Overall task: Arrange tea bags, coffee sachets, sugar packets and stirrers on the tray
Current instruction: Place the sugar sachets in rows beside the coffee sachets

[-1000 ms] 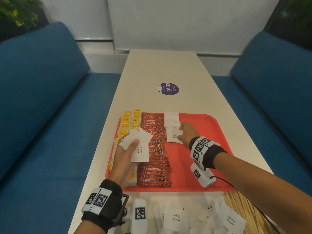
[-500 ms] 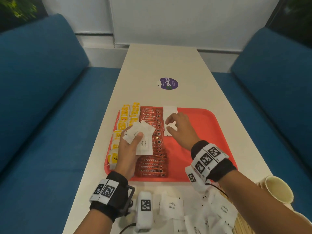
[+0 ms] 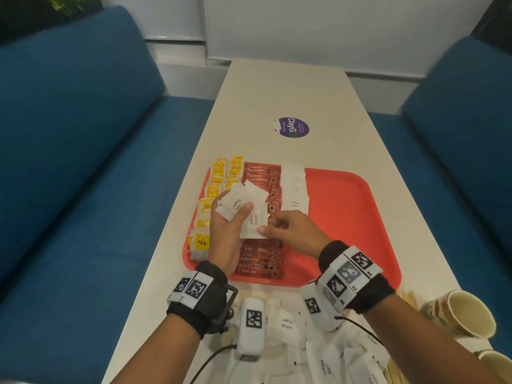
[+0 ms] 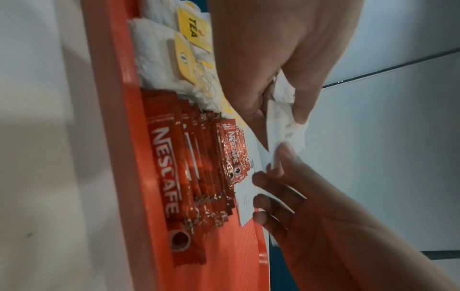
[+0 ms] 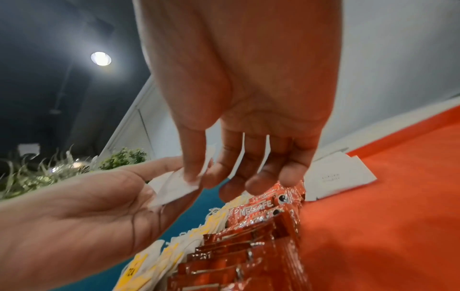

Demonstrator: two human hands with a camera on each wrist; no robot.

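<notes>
Over the middle of the head view, above the left part of the red tray [image 3: 346, 217], the two hands meet. The left hand [image 3: 227, 234] lies palm up with its thumb pressed down on a fanned bunch of white sugar packets [image 3: 243, 206], fingers curled under them. The right hand [image 3: 293, 231] reaches in from the right and pinches the lower corner of the nearest packet in that bunch between thumb and forefinger; its other fingers hang loosely bent above the coffee sachets. In the right wrist view the same pinch shows at centre frame, the thumb on top of the white paper and the left palm [image 5: 82, 212] open beneath it at lower left.

Just below the hands, a column of red coffee sachets [image 3: 261, 261] runs up the tray, overlapped like shingles. Left of it, along the tray's left edge, sit the yellow-tagged tea bags [image 3: 201, 242] in two rows. Right of the sachets, toward the upper middle of the tray, a short column of sugar packets already laid down [image 3: 293, 187] rests flat. The tray's right half shows bare red.

Nearer the bottom edge of the frame, off the tray, loose sugar packets [image 3: 327, 356] lie heaped on the pale table [image 3: 277, 92], with wooden stirrers [image 3: 407, 297] and paper cups [image 3: 468, 311] at lower right. A purple round sticker [image 3: 292, 127] sits farther up the table, and blue benches [image 3: 69, 134] flank both sides.
</notes>
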